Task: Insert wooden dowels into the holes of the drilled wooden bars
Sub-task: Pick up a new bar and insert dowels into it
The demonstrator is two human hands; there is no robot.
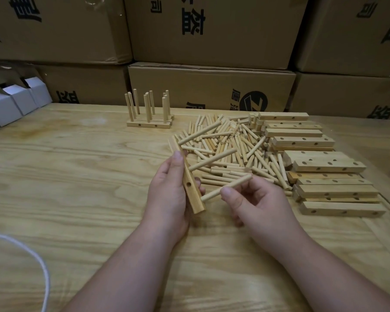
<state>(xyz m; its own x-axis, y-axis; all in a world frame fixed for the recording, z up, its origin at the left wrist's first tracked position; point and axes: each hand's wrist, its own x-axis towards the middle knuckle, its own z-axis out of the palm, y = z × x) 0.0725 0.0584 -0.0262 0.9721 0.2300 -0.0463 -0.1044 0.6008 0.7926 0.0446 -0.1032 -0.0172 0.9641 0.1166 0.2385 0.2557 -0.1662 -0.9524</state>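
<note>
A person's two hands work above a pale wooden counter (77, 167). The left hand (169, 194) grips a drilled wooden bar (188, 179) tilted on edge, with two dowels (212, 159) already sticking out of it toward the right. The right hand (254, 200) pinches a third dowel (226, 186) between thumb and fingers, its near end just beside the bar's lower end. Behind lies a loose heap of dowels (230, 145), with stacked drilled bars (324, 167) to its right. Finished bars with upright dowels (149, 113) stand farther back, before cardboard boxes (212, 86).
</note>
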